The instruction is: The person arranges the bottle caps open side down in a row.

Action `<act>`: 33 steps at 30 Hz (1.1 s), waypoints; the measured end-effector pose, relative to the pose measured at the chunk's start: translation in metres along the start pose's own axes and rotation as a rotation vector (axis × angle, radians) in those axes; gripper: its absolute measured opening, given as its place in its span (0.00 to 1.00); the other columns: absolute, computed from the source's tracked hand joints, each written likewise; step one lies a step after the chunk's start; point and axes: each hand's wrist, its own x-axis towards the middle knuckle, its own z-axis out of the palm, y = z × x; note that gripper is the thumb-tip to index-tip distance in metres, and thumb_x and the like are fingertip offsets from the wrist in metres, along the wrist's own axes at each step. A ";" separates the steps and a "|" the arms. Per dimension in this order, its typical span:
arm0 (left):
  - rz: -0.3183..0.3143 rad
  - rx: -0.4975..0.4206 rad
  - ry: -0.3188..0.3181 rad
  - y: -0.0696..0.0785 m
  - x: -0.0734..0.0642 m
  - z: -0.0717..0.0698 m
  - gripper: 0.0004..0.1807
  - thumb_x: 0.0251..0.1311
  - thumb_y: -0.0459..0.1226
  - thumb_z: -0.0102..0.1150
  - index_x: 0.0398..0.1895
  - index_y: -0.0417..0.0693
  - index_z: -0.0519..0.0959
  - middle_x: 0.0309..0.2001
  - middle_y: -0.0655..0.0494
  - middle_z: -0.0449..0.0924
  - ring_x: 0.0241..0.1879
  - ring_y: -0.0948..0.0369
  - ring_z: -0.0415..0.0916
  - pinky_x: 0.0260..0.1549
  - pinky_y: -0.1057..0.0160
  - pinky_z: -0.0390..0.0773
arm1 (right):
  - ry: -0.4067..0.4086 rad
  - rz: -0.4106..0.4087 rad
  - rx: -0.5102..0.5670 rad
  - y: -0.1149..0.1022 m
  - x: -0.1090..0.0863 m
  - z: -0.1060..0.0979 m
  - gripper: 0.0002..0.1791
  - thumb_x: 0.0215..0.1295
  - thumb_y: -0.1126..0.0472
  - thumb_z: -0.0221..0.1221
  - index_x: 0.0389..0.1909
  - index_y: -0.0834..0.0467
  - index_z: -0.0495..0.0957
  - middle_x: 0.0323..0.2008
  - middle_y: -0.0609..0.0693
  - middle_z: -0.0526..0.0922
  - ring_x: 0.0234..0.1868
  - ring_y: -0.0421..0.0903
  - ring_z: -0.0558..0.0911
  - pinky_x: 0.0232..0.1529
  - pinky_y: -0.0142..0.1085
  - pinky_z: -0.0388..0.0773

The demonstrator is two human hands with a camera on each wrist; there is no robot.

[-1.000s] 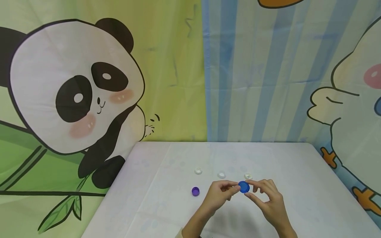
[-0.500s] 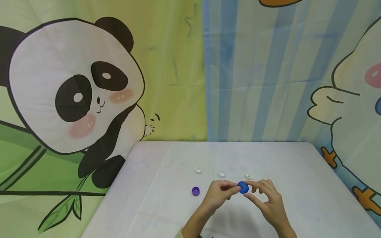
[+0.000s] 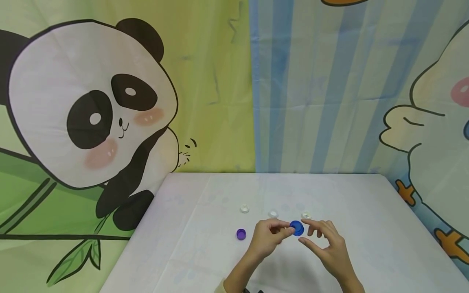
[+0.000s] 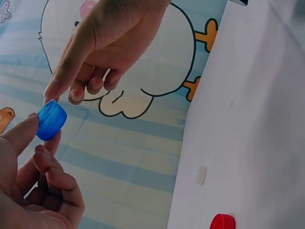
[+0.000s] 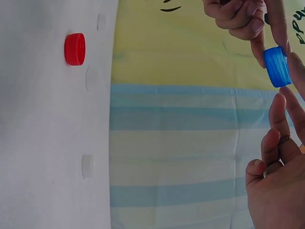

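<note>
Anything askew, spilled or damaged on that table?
Nothing stands out. The purple cap and red cap rest on the white table, with no spill or damage visible; the left hand pinches the blue cap.

We see a pale cream sleeve (image 3: 220,287) low on the left forearm (image 3: 242,269); left hand (image 3: 268,236) and right hand (image 3: 329,246) are bare.

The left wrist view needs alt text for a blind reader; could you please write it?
The left hand pinches a blue cap, with the right hand close by. A red cap and a pale disc lie on a white table before a cartoon backdrop.
</note>
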 end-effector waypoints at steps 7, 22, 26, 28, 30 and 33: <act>0.256 0.098 0.065 -0.007 0.002 0.000 0.10 0.51 0.38 0.63 0.34 0.40 0.82 0.19 0.54 0.71 0.18 0.73 0.64 0.16 0.73 0.69 | -0.054 0.070 0.019 -0.018 0.006 -0.005 0.25 0.42 0.70 0.68 0.47 0.57 0.77 0.27 0.45 0.73 0.31 0.38 0.64 0.31 0.26 0.59; 0.680 0.254 0.069 -0.029 0.011 0.000 0.12 0.52 0.41 0.62 0.40 0.50 0.82 0.23 0.64 0.69 0.22 0.74 0.62 0.18 0.80 0.66 | -0.234 0.199 0.296 0.001 0.000 -0.008 0.12 0.64 0.70 0.48 0.41 0.56 0.77 0.36 0.48 0.76 0.38 0.37 0.71 0.37 0.29 0.69; 0.729 0.297 0.042 -0.030 0.012 0.001 0.13 0.50 0.39 0.62 0.41 0.47 0.81 0.25 0.62 0.70 0.23 0.74 0.64 0.21 0.80 0.68 | -0.242 0.188 0.358 0.000 0.002 -0.011 0.13 0.65 0.72 0.45 0.42 0.60 0.77 0.37 0.47 0.76 0.40 0.37 0.71 0.39 0.28 0.69; 0.738 0.312 0.027 -0.031 0.011 0.001 0.14 0.50 0.39 0.63 0.41 0.46 0.81 0.26 0.62 0.71 0.23 0.73 0.65 0.21 0.81 0.68 | -0.244 0.194 0.372 -0.001 0.002 -0.011 0.13 0.65 0.72 0.45 0.42 0.61 0.77 0.38 0.46 0.76 0.40 0.37 0.71 0.39 0.28 0.69; 0.735 0.322 0.018 -0.031 0.010 0.000 0.14 0.50 0.39 0.62 0.41 0.47 0.81 0.26 0.61 0.71 0.24 0.73 0.65 0.21 0.81 0.68 | -0.249 0.199 0.383 -0.002 0.003 -0.012 0.13 0.64 0.73 0.46 0.42 0.61 0.77 0.38 0.47 0.76 0.40 0.38 0.71 0.39 0.29 0.69; 0.739 0.336 0.008 -0.031 0.010 0.000 0.13 0.51 0.39 0.62 0.42 0.47 0.81 0.27 0.62 0.71 0.24 0.73 0.65 0.21 0.81 0.67 | -0.248 0.226 0.390 -0.003 0.002 -0.012 0.12 0.64 0.71 0.47 0.41 0.60 0.77 0.37 0.47 0.76 0.38 0.38 0.70 0.37 0.29 0.69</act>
